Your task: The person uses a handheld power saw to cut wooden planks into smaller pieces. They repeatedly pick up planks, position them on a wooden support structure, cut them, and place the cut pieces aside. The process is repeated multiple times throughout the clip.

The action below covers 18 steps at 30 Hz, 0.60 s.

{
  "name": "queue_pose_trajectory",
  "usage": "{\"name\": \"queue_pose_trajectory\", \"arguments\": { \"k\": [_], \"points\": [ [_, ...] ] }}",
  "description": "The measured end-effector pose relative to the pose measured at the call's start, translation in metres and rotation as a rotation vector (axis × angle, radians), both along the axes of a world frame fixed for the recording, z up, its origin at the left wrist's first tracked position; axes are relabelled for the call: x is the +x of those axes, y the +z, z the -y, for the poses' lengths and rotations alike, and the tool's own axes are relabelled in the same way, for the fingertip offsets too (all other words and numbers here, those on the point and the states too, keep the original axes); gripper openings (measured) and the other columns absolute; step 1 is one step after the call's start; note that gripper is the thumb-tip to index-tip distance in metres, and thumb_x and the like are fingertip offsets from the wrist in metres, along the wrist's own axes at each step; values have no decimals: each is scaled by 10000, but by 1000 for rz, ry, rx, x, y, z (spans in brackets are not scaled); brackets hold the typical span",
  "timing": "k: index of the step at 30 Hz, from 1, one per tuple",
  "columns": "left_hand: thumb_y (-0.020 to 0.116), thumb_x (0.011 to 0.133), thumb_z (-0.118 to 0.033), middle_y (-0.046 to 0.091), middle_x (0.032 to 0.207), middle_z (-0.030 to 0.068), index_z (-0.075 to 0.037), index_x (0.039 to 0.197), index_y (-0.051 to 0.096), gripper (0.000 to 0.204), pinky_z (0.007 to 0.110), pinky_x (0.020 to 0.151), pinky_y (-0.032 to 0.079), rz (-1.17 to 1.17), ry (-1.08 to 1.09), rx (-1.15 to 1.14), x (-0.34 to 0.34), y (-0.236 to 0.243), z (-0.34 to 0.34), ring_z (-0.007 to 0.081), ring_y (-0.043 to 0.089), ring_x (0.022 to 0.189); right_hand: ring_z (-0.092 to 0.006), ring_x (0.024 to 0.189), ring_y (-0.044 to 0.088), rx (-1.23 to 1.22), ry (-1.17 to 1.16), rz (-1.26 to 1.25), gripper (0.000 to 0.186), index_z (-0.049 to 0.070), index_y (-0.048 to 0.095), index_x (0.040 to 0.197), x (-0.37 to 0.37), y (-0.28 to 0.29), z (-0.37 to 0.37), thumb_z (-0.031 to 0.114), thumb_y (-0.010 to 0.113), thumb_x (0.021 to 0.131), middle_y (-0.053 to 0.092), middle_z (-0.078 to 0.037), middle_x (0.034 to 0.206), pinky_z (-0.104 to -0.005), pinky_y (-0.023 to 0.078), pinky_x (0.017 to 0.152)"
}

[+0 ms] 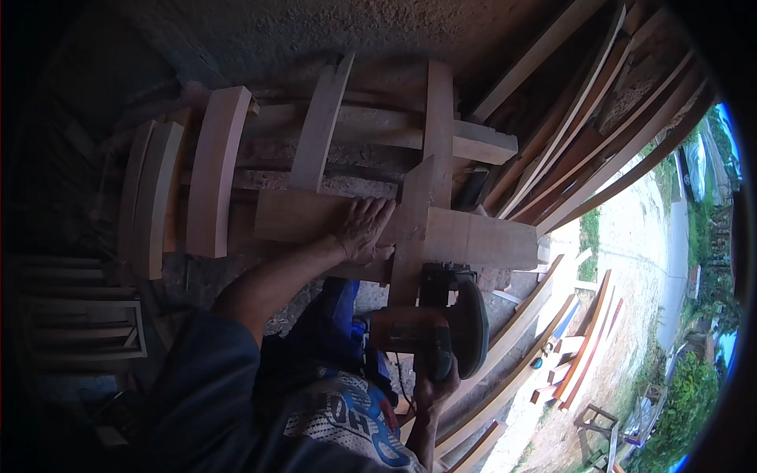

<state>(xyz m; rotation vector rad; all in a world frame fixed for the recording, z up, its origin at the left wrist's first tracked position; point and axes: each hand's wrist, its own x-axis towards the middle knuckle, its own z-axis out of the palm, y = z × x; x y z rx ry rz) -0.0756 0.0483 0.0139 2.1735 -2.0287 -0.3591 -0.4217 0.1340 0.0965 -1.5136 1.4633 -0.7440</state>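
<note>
My left hand (364,227) presses on a flat board (296,211) that meets an upright plank (411,189), with fingers extended over the wood and thumb lower down. A crosswise board (481,236) lies to the right of the upright plank. My right hand (436,388) grips the handle of an orange and black circular saw (414,329), which sits at the lower part of the upright plank, below the crosswise board. A black cord hangs beneath the saw.
Short planks (213,169) rest across long timbers to the left. Curved strips (583,118) lean at upper right. Small wooden frames (83,327) are at lower left. On the bright ground at right lie long boards and red-brown pieces (587,339), with greenery beyond.
</note>
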Motion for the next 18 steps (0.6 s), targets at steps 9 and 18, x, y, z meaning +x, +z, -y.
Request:
{"name": "queue_pose_trajectory", "arguments": {
  "k": [9, 18],
  "points": [
    [650, 791, -565, 401, 1442, 221, 80, 1515, 290, 1035, 517, 1129, 280, -32, -6, -10, -1, 2, 1, 369, 387, 1320, -123, 812, 664, 156, 123, 91, 328, 23, 663, 1094, -4, -21, 6, 154, 811, 831, 731, -58, 900, -321, 557, 777],
    [638, 787, -586, 396, 1448, 244, 97, 1490, 306, 1035, 523, 1131, 280, -33, -18, 4, 2, 2, 4, 387, 386, 1326, -134, 816, 661, 103, 170, 45, 332, 50, 650, 1069, 2, -18, 16, 170, 823, 812, 716, -61, 914, -331, 551, 764]
  ]
}}
